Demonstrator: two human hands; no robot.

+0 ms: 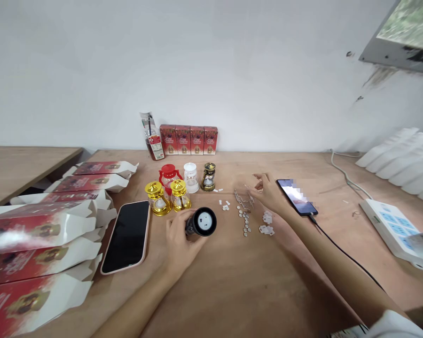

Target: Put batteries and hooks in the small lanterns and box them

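My single camera sits on my head, looking forward and down over the wooden table, so my forearms run in from the bottom and my left hand and right hand lie near the middle. It sees the table from close above, yet widely enough to take in the wall ahead across the top, red boxes at the left edge and a power strip at the right.
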